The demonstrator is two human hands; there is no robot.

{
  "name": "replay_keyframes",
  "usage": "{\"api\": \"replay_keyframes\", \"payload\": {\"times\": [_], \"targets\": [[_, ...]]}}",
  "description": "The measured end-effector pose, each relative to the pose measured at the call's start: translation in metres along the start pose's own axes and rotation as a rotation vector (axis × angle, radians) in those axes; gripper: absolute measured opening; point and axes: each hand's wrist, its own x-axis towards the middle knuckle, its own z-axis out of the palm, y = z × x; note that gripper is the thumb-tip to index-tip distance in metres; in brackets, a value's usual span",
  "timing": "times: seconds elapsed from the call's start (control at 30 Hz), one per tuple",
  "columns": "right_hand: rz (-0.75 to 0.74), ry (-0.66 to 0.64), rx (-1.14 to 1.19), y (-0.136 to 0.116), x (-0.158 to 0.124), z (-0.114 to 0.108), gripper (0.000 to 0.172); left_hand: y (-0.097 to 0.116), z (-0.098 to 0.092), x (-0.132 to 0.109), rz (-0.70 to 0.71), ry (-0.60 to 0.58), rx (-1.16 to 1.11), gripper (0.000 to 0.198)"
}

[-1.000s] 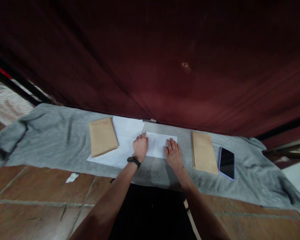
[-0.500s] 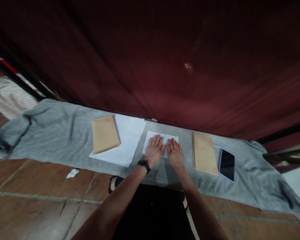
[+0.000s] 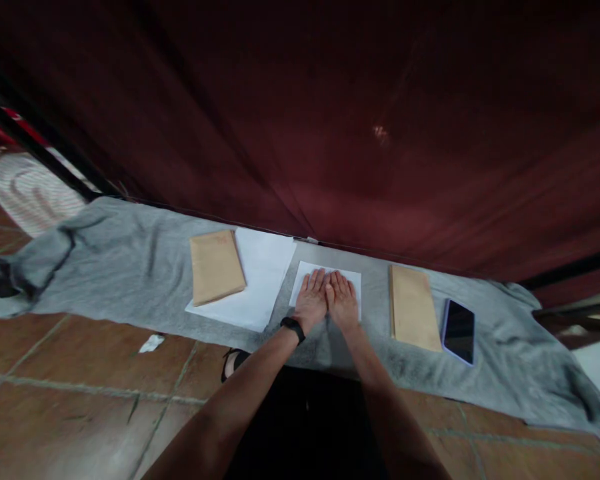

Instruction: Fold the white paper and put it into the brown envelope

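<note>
A small white sheet of paper (image 3: 305, 270), perhaps folded, lies on the grey cloth (image 3: 130, 267) in front of me. My left hand (image 3: 313, 297) rests flat on its left half, fingers stretched out, with a dark band on the wrist. Beside it, my right hand (image 3: 343, 300) presses flat on the right half, fingers also extended. The two hands touch or nearly touch at the thumbs. Much of the paper is covered by them.
Left of my hands, a stack of brown envelopes (image 3: 216, 267) lies on larger white paper (image 3: 267, 263). On the right are more brown envelopes (image 3: 415, 308) and a phone (image 3: 459, 331). A dark red panel (image 3: 300, 133) stands behind the cloth. A white scrap (image 3: 151, 343) lies on the tiled floor (image 3: 80, 367).
My right hand has moved left across the paper, closing the gap to my left hand. The view has shifted slightly, and both hands stay flat.
</note>
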Motion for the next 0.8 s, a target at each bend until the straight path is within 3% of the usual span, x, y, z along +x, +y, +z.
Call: {"api": "replay_keyframes", "payload": {"times": [0.2,0.57,0.67,0.8], "targets": [[-0.005,0.021,-0.173,0.027,-0.008,-0.006,0.054,-0.015,-0.001,-0.003,-0.055,0.054,0.003,0.057],[0.043,0.084,-0.256,0.065,-0.024,-0.013,0.058,-0.041,-0.008,-0.013,-0.134,0.017,0.062,0.068],[0.084,0.117,-0.257,0.063,-0.024,-0.017,0.058,-0.043,-0.008,-0.015,-0.133,0.02,0.066,0.069],[0.071,0.112,-0.196,0.032,-0.015,-0.016,0.056,-0.042,-0.009,-0.015,-0.13,0.018,0.079,0.068]]}}
